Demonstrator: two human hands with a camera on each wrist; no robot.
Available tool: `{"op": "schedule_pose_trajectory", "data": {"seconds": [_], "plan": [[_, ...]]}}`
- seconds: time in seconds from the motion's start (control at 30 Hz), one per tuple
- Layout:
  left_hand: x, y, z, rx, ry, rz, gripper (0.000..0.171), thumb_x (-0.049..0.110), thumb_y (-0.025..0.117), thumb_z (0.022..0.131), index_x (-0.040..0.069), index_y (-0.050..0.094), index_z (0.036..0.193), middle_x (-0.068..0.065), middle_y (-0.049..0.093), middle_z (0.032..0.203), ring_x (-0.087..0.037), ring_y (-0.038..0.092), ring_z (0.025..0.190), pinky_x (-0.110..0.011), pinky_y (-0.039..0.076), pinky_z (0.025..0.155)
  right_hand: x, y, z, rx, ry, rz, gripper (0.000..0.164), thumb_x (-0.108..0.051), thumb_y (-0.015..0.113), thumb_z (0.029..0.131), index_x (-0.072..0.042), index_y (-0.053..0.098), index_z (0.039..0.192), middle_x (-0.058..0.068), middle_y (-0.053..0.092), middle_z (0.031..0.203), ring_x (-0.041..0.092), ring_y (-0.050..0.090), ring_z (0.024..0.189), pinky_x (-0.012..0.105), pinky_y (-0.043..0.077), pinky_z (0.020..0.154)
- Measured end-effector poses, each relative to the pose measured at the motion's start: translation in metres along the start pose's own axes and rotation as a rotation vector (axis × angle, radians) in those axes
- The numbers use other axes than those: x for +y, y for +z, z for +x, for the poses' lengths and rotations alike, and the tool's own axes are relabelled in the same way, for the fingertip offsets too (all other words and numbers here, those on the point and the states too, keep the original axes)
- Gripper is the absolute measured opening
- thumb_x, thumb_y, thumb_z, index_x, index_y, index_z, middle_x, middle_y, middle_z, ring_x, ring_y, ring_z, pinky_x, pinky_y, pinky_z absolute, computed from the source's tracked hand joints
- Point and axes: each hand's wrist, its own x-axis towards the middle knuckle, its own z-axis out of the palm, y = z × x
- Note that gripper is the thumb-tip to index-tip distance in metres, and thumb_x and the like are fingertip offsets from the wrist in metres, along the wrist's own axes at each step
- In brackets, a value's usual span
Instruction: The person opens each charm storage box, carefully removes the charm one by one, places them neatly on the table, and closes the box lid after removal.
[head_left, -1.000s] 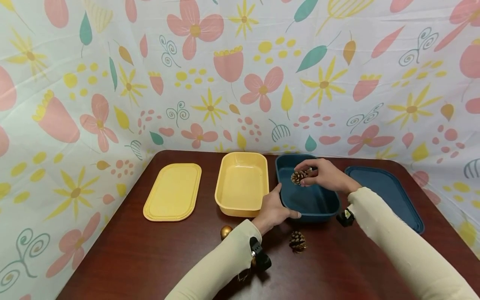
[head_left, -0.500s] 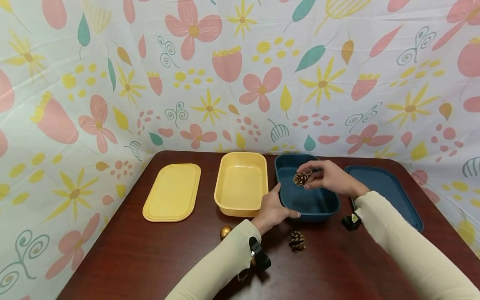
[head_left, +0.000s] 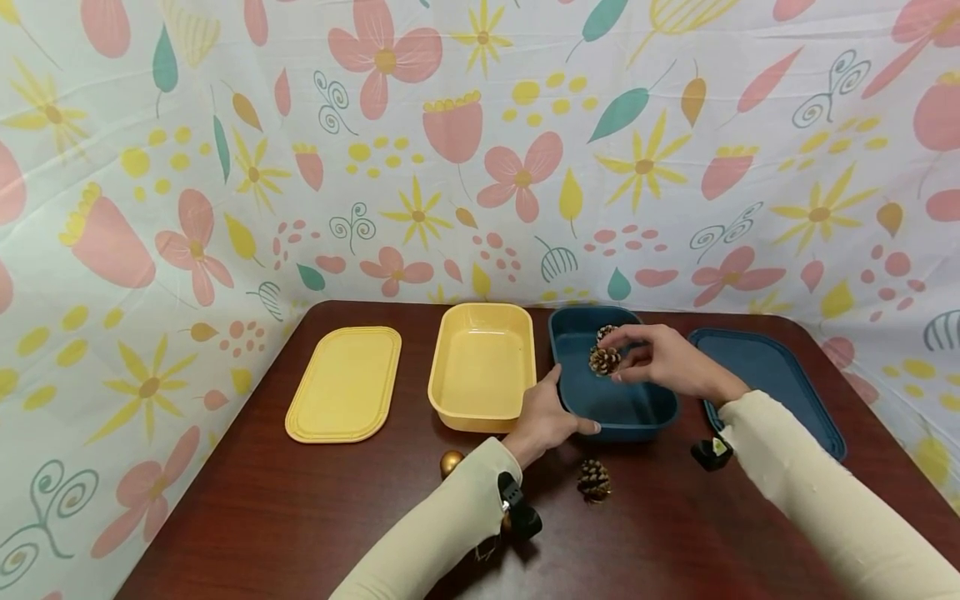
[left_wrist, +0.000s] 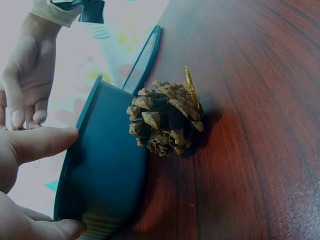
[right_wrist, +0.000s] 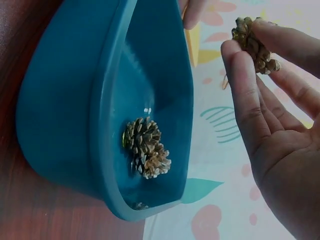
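Observation:
My right hand (head_left: 667, 358) pinches a brown pine cone (right_wrist: 252, 45) between thumb and fingertips, above the deep blue container (head_left: 592, 408). Several pine cones (right_wrist: 145, 145) lie inside that container in the right wrist view; one pine cone (head_left: 606, 332) shows just behind my fingers in the head view. My left hand (head_left: 543, 417) holds the container's near left corner, its thumb (left_wrist: 47, 142) along the rim. On the table in front of the container sits another pine cone (left_wrist: 167, 117), with a gold glittery loop on it.
A yellow container (head_left: 483, 367) stands left of the blue one, with a yellow lid (head_left: 345, 383) farther left. The blue lid (head_left: 772, 383) lies to the right. A gold ball (head_left: 452, 463) rests beside my left forearm, which partly hides another gold item (head_left: 506, 525).
My right hand has shifted slightly right with its pine cone, which has turned a little. A pine cone inside the blue container has come into view behind the fingers. The left hand keeps its hold.

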Motion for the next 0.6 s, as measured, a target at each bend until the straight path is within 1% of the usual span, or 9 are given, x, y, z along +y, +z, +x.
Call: {"op": "schedule_pose_trajectory", "data": {"seconds": [0.23, 0.43, 0.6], "plan": [[0.0, -0.001, 0.0, 0.001, 0.007, -0.001, 0.106, 0.016, 0.091, 0.072, 0.012, 0.03, 0.159, -0.006, 0.039, 0.162, -0.025, 0.042, 0.147, -0.044, 0.045, 0.115, -0.006, 0.002, -0.006, -0.001, -0.02, -0.036, 0.043, -0.013, 0.076, 0.089, -0.008, 0.062, 0.129, 0.016, 0.065, 0.12, 0.01, 0.072, 0.087, 0.027, 0.061, 0.076], [0.0, 0.0, 0.0, 0.003, 0.003, 0.004, 0.107, 0.016, 0.091, 0.072, 0.012, 0.03, 0.159, -0.006, 0.039, 0.162, -0.025, 0.042, 0.147, -0.044, 0.045, 0.115, -0.008, 0.004, -0.013, 0.022, -0.052, -0.08, 0.039, -0.017, 0.077, 0.089, -0.01, 0.064, 0.126, 0.012, 0.067, 0.116, 0.007, 0.07, 0.087, 0.026, 0.06, 0.074], [0.0, 0.001, 0.0, 0.003, 0.008, 0.002, 0.107, 0.016, 0.091, 0.072, 0.012, 0.029, 0.159, -0.006, 0.039, 0.162, -0.025, 0.041, 0.147, -0.044, 0.045, 0.116, -0.011, 0.006, -0.018, 0.038, -0.041, -0.09, 0.036, -0.022, 0.077, 0.089, -0.011, 0.065, 0.122, 0.009, 0.069, 0.112, 0.005, 0.068, 0.089, 0.026, 0.058, 0.072]]}}
